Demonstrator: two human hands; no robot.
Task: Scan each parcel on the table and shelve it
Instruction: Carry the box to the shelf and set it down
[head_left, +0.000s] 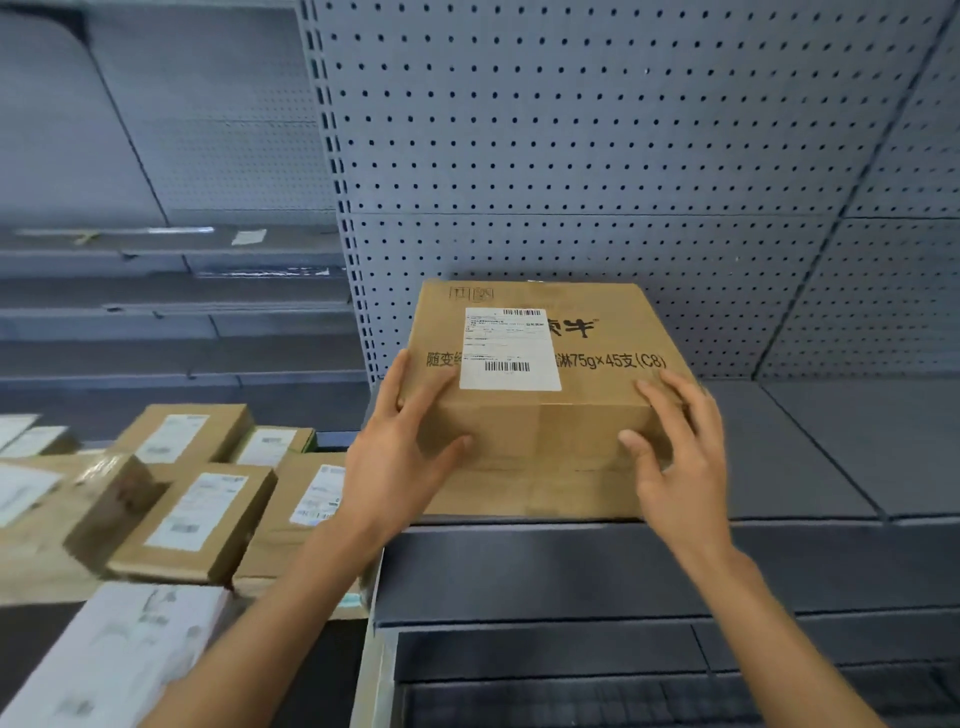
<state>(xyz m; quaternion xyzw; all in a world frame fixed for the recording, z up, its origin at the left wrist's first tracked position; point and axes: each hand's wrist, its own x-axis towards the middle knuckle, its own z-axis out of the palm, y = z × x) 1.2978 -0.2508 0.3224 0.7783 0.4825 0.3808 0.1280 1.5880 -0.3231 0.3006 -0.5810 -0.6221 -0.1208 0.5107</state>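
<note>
A large brown cardboard parcel (540, 405) with a white shipping label and printed black characters rests on a grey shelf (810, 467). My left hand (395, 447) grips its near left corner, thumb on the front face. My right hand (675, 447) presses on its near right corner, fingers spread over the top edge and front. Several more brown parcels (192, 514) with white labels lie on the table (41, 582) at the lower left.
A grey pegboard panel (597, 156) backs the shelf. More grey shelves (171, 322) run at the left. A lower shelf (623, 571) sits under the parcel. A white package (114, 649) lies at the bottom left.
</note>
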